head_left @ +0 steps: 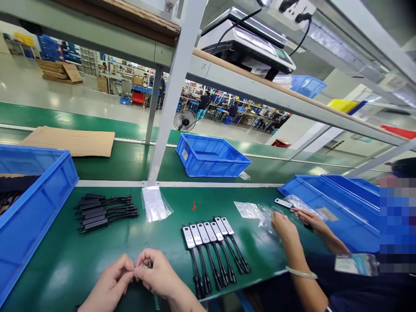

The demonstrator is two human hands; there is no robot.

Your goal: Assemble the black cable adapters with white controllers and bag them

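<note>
My left hand [112, 279] and my right hand [159, 273] meet near the front edge of the green table [65, 260], fingertips pinched together on a small thing I cannot make out. To their right lies a row of several black cable parts with white labelled heads [212, 249]. A pile of plain black cable parts [105, 211] rests further back on the left. A stack of clear plastic bags [154, 203] lies behind my hands.
A co-worker's hands [294, 225] on the right handle clear bags and a labelled part beside blue bins [338, 203]. A blue bin [29, 203] stands at the left, another blue bin [211, 156] on the conveyor behind. A metal post [169, 108] rises mid-table.
</note>
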